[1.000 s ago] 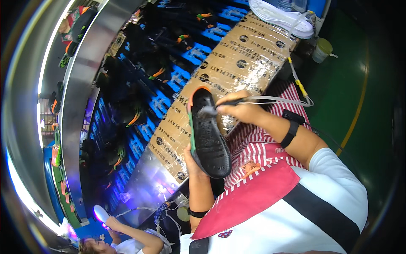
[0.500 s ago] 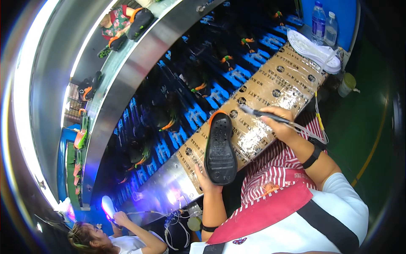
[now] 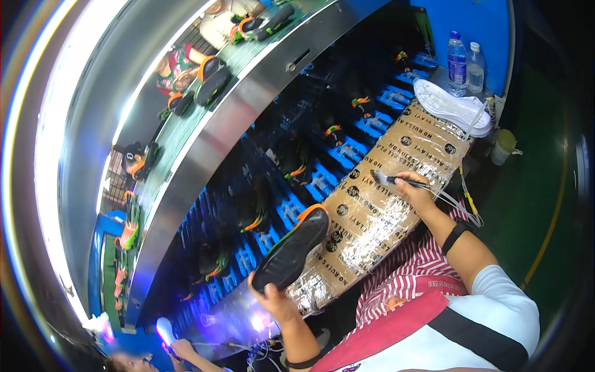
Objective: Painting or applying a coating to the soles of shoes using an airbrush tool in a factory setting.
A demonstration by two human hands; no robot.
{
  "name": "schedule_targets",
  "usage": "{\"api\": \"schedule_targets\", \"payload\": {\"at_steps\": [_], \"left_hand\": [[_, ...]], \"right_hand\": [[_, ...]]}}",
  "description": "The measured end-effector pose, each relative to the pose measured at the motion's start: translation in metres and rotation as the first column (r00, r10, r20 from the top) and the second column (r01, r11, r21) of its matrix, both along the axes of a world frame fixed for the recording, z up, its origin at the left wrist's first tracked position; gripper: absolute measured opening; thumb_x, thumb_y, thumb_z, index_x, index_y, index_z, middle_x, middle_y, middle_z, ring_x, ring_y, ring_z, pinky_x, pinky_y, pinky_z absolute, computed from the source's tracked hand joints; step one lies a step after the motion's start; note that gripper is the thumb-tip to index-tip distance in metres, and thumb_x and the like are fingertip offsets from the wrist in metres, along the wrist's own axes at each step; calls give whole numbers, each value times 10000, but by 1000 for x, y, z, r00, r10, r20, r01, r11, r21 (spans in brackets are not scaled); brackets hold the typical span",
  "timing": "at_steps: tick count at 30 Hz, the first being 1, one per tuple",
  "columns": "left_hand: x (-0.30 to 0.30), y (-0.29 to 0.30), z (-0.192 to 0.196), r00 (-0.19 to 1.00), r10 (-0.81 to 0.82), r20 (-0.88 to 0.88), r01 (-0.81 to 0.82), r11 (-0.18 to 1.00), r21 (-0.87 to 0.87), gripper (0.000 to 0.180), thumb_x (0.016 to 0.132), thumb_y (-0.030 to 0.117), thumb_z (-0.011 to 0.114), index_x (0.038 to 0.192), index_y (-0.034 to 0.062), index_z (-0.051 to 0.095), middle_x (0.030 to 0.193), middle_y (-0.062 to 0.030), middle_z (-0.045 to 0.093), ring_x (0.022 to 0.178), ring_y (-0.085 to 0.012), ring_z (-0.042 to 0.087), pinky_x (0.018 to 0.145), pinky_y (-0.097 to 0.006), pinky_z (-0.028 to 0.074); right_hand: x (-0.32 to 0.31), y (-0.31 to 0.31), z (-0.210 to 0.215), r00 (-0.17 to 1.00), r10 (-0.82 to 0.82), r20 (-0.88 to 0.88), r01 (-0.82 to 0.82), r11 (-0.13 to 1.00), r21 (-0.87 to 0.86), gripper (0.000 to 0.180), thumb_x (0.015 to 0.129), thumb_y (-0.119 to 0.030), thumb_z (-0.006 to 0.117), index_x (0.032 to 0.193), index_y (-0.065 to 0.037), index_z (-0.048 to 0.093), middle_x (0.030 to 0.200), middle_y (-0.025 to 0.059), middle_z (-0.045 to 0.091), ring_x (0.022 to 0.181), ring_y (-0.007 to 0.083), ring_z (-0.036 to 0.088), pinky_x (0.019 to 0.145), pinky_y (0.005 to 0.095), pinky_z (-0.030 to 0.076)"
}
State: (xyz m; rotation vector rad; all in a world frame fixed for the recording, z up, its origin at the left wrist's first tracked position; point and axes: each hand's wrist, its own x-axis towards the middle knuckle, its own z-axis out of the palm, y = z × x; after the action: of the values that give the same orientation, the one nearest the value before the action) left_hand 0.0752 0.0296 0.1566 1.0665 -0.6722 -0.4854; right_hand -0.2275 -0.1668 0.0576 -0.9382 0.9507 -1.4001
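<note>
My left hand [image 3: 276, 305] grips the near end of a black shoe sole [image 3: 291, 251] with a raised orange edge at its far end and green along its side. The sole is tilted over the left part of a ledge [image 3: 427, 146] covered in printed brown paper and clear film. My right hand [image 3: 415, 193] holds a dark-handled brush [image 3: 387, 178] above the middle of the ledge, apart from the sole. Thin pale tubing [image 3: 449, 199] trails from the handle end. The fingers under the sole are hidden.
A white shoe sole [image 3: 443, 105] lies at the ledge's right end, by two bottles [image 3: 457, 65]. Black-and-orange shoe parts [image 3: 334, 135] sit on the dark-and-blue rack beyond. More stand on the upper conveyor [image 3: 214, 80]. A co-worker's hand [image 3: 183, 348] is at lower left.
My left hand has turned and tilted the sole, carrying it leftward. My right hand has shifted to the right with the brush, away from the sole. The whole view has moved slightly.
</note>
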Motion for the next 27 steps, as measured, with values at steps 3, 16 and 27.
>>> {"api": "schedule_targets", "payload": {"at_steps": [3, 16, 27], "left_hand": [[17, -7, 40, 954, 120, 275, -71, 981, -180, 594, 776, 466, 480, 1208, 61, 425, 1123, -111, 511, 1047, -229, 503, 893, -362, 396], [121, -149, 209, 358, 638, 682, -644, 697, -315, 601, 882, 431, 473, 1191, -81, 410, 1194, -248, 451, 1083, -326, 463, 942, -360, 355], [153, -149, 173, -212, 250, 945, -756, 571, -320, 425, 900, 383, 380, 1173, 77, 496, 1177, -94, 518, 1130, -268, 443, 901, -478, 312]], "right_hand": [[-1, -2, 2, 999, 49, 4, -49, 999, 22, 147, 809, -113, 619, 918, -21, 582, 644, 3, 552, 502, 43, 476, 439, 176, 375], [-5, 4, 8, 996, 88, -21, -89, 996, -29, 178, 796, -122, 634, 932, -11, 601, 681, 3, 573, 562, 46, 506, 487, 175, 388], [-7, 10, 14, 997, 76, 20, -75, 996, -51, 196, 806, -140, 628, 947, -8, 600, 680, 7, 579, 551, 41, 501, 483, 176, 391]]}}
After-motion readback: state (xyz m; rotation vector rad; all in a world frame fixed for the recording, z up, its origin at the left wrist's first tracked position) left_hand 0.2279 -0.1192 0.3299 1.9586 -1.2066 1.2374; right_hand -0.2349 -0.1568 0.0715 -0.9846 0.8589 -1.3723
